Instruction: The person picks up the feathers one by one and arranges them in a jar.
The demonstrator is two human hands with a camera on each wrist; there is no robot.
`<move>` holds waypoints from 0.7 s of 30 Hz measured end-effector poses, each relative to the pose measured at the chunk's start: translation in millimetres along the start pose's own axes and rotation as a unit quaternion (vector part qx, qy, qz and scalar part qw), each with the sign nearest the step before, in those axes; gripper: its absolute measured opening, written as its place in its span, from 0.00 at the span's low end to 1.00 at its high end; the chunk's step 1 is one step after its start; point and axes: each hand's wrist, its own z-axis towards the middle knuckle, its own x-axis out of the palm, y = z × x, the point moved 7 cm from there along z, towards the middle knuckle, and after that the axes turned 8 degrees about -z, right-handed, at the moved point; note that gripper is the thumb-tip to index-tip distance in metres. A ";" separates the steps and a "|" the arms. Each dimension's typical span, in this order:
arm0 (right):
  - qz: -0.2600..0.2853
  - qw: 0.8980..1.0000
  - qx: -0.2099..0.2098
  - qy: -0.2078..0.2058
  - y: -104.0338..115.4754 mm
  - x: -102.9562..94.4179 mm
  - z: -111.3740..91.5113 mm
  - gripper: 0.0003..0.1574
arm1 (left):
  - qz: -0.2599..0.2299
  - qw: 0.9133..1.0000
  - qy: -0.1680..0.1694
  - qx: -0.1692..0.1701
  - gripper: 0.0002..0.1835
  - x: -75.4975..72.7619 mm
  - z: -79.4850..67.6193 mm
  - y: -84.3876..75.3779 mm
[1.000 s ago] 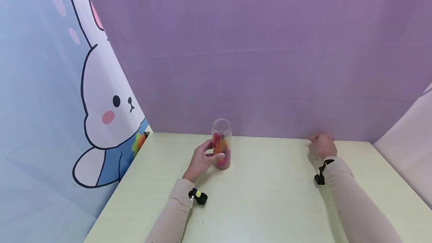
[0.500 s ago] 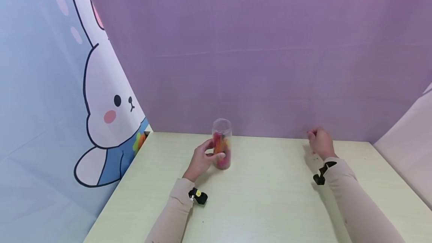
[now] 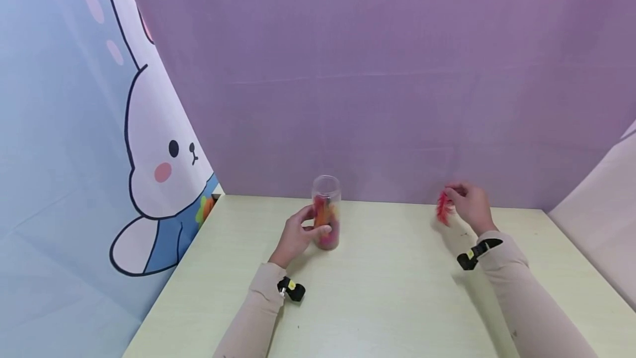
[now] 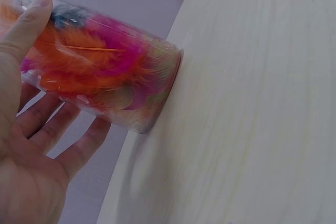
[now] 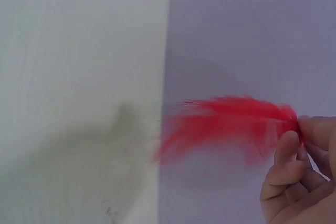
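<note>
A clear, open-topped jar (image 3: 326, 185) stands upright on the table, partly filled with orange, pink and dark feathers (image 4: 89, 56). My left hand (image 3: 295, 236) grips it from the left side, thumb across the front and fingers behind. To the right, near the back edge, my right hand (image 3: 472, 205) pinches a fluffy red feather (image 5: 226, 124) by one end between thumb and fingertips. The feather hangs down over the tabletop in the head view, its shadow falling on the wood.
The pale wooden table (image 3: 387, 291) ends at a purple cloth backdrop (image 3: 387, 82). A blue cloth with a printed white rabbit (image 3: 154, 131) hangs at the left, and a white cloth (image 3: 601, 209) at the right. Tiny dark specks dot the tabletop near the right hand.
My right hand has risen slightly from the table's back edge and turned left, and the red feather now shows in its fingers. The left hand and the jar have stayed put.
</note>
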 end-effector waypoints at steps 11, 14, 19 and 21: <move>0.045 0.999 0.024 0.010 39.2 -6.6 -3.2 0.25 | -0.002 1.000 -0.002 -0.001 0.37 0.4 0.8 1.1; 0.059 0.998 0.019 0.014 49.9 -7.7 -4.0 0.26 | 0.001 1.000 -0.001 0.000 0.38 0.8 0.5 0.3; 0.074 0.997 0.003 0.017 67.9 -10.9 -5.8 0.25 | 0.001 1.000 -0.001 0.002 0.37 2.3 -0.1 -2.0; 0.079 0.997 -0.002 0.016 74.5 -12.5 -6.5 0.25 | -0.002 1.000 -0.002 0.002 0.36 2.8 0.1 -2.3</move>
